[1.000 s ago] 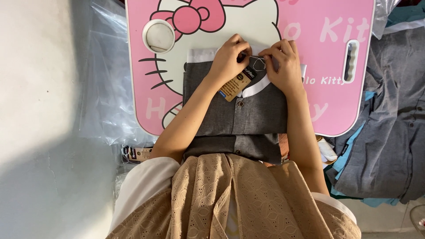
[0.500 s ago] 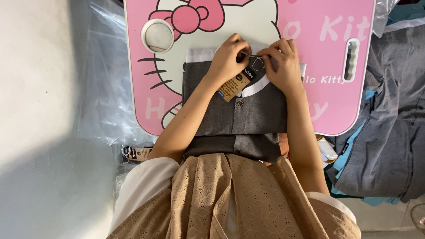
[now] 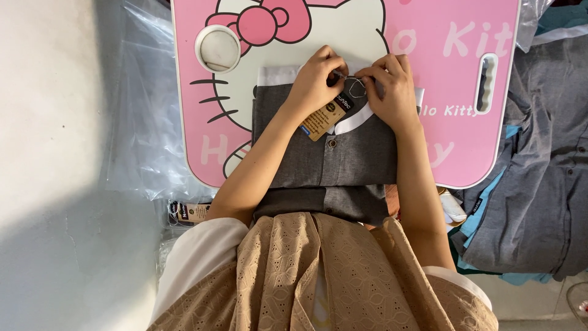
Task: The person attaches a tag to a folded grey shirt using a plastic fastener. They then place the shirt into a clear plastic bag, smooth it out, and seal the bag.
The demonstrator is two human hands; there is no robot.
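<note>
A folded grey shirt (image 3: 343, 153) with a white collar lies on a pink lap table (image 3: 465, 122) in front of me. My left hand (image 3: 315, 83) and my right hand (image 3: 392, 86) meet at the collar. Both pinch a thin string that carries a brown and black hang tag (image 3: 327, 113), which rests on the shirt front below my left hand. The fingertips hide where the string joins the collar.
The table has a round cup recess (image 3: 217, 49) at its left and a slot handle (image 3: 487, 83) at its right. Clear plastic bags (image 3: 138, 129) lie on the floor to the left. A pile of grey shirts (image 3: 539, 184) sits at the right. More tags (image 3: 187, 211) lie below the table.
Both hands stay at the collar with only small finger movements on the string. The shirt and the tag have not shifted.
</note>
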